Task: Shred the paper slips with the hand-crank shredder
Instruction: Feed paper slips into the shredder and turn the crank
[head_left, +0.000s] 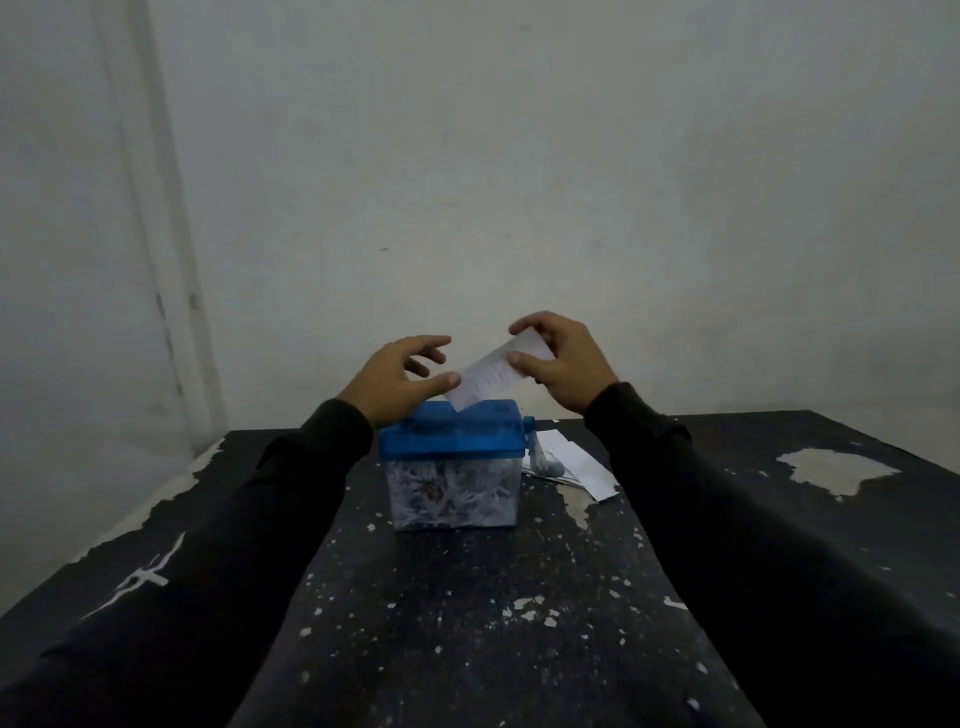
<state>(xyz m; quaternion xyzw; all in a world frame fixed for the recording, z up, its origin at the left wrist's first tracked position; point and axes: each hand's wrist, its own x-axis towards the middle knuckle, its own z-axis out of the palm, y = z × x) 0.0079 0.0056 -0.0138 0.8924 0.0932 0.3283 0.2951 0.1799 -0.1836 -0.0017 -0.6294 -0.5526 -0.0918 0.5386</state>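
Observation:
A small hand-crank shredder (451, 462) stands mid-table, with a blue lid over a clear bin full of white shreds. Its crank (535, 441) hangs on the right side. A white paper slip (488, 376) leans over the lid, its lower end at the slot. My right hand (558, 364) pinches the slip's upper end between thumb and fingers. My left hand (402, 376) hovers just above the lid's left side with fingers spread, its thumb tip touching the slip's lower left edge. More paper slips (576, 462) lie flat on the table right of the shredder.
The black table (467, 623) has chipped, flaking paint and pale bare patches (836, 470). A plain white wall (519, 182) rises close behind its far edge, with a corner at the left.

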